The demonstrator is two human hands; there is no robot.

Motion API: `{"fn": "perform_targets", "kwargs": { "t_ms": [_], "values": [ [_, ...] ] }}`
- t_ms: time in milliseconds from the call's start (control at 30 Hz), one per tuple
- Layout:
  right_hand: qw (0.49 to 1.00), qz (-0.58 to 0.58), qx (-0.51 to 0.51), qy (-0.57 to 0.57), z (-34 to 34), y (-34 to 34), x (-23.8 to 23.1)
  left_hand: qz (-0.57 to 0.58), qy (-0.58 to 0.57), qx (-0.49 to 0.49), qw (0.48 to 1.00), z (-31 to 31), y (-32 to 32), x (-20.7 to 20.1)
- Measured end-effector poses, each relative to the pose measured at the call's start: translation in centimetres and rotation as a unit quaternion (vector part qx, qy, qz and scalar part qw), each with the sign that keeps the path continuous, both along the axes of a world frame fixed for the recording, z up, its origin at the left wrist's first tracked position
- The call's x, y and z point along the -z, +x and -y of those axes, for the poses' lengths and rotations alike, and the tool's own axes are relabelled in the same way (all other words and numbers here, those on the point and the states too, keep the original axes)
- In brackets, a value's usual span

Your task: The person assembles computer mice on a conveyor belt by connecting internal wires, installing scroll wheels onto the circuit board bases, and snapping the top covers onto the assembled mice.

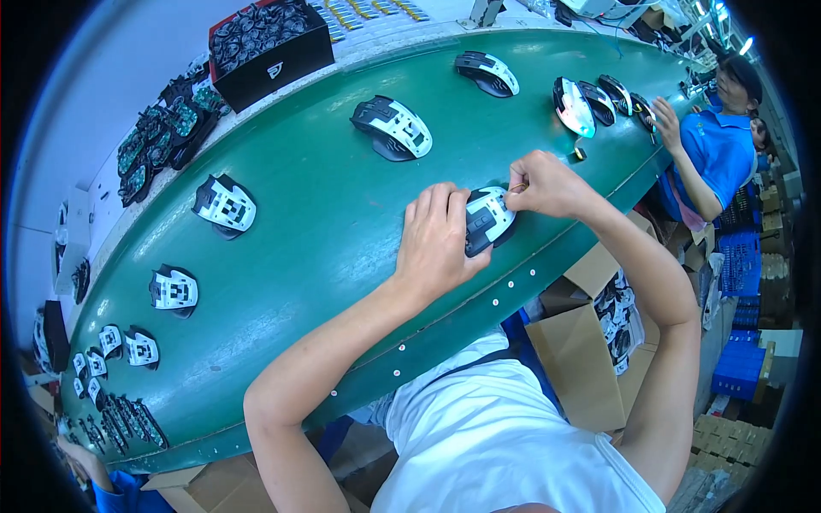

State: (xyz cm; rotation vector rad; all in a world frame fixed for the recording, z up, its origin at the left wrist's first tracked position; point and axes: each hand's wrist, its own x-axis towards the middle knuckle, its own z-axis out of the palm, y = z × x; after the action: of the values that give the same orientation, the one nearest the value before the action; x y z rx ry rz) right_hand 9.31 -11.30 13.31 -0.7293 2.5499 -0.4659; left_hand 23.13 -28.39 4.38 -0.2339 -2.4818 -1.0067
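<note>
A black and white computer mouse (492,215), its white inner shell exposed, lies on the green work surface (316,205) in front of me. My left hand (438,244) is closed around its left side, fingers pressed against it and the surface. At the mouse's far right end, my right hand (552,186) makes a pinch; a thin yellowish bit shows at the fingertips, too small to name. Just beyond my right hand is a small dark and yellow piece (580,155). Similar mice, such as one mouse (393,128) farther off, stand spaced along the surface.
At the far right, a person in a blue shirt (714,150) reaches toward several mice, one lit mouse (573,107) among them. A black box (278,73) of dark parts stands along the far edge. Below the near edge sits an open cardboard box (577,368) with shells.
</note>
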Motion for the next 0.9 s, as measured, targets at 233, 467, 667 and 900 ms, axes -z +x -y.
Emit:
{"fn": "perform_targets", "kwargs": {
  "t_ms": [233,467,667,900],
  "values": [
    [0.998,0.064,-0.015,0.004,0.5,-1.3,-0.1,0.009,-0.012,-0.001,1.000,0.2,-0.3,-0.1],
    [0.995,0.097,0.011,0.005,0.3,-0.7,-1.2,0.007,-0.011,-0.004,1.000,0.3,-0.2,-0.1],
    [0.987,0.157,0.032,-0.005,-0.3,-1.6,-0.8,0.003,-0.009,-0.003,1.000,0.0,-0.4,-0.1],
    [0.981,0.192,0.026,-0.009,-0.1,-2.2,-0.2,0.000,-0.005,0.000,1.000,0.1,-0.6,-0.2]
  ]
}}
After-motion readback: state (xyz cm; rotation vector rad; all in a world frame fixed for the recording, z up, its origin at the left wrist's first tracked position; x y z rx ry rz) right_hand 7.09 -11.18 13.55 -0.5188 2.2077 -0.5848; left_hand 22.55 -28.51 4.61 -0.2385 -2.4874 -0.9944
